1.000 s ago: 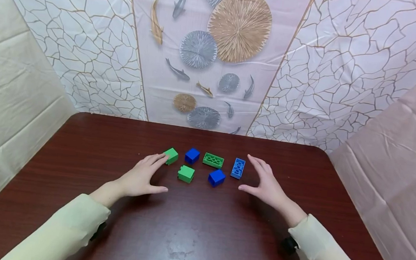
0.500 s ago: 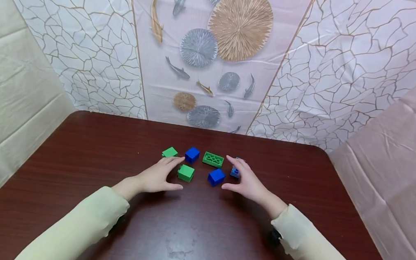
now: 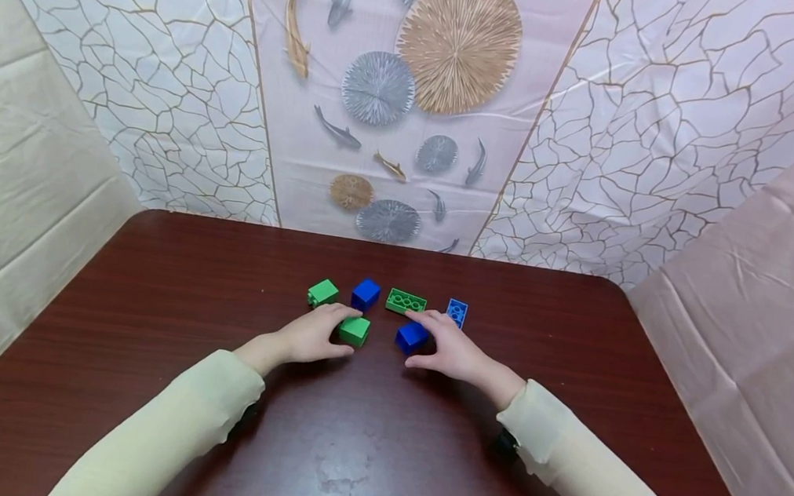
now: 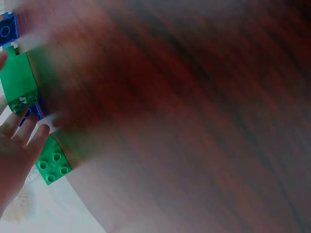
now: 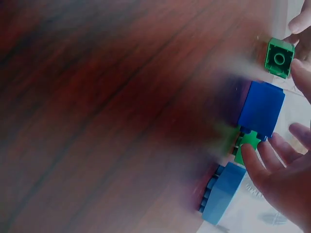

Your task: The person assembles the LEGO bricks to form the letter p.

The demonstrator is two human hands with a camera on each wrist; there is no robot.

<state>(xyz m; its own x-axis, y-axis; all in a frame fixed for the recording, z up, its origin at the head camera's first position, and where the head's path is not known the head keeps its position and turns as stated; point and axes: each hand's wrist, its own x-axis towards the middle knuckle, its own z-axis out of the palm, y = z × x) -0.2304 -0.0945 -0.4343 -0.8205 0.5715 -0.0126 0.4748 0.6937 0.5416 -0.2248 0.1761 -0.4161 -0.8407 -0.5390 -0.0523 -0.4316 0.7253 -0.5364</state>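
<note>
My left hand (image 3: 315, 334) reaches in from the left of the near green toy brick (image 3: 354, 331), thumb in front of it and fingers behind, spread apart. In the left wrist view its fingertips overlap the studded end of that green brick (image 4: 19, 80). My right hand (image 3: 455, 350) lies to the right of the near blue brick (image 3: 411, 337) in the same way, thumb toward me and fingers along the far side, a gap between them. The right wrist view shows straight fingertips beside the blue brick's (image 5: 262, 109) studs. Neither hand has closed its fingers on a brick.
Behind these lie another green brick (image 3: 323, 293), a second blue brick (image 3: 365, 294), a long green brick (image 3: 405, 301) with its hollow underside up, and a long blue brick (image 3: 457, 312), partly hidden by my right hand. A patterned cloth (image 3: 394, 122) hangs behind the brown table (image 3: 352, 433).
Both hands have moved inward: the left rightward from the far green brick to the near one, the right leftward from the long blue brick to the near blue one. The bricks stay put.
</note>
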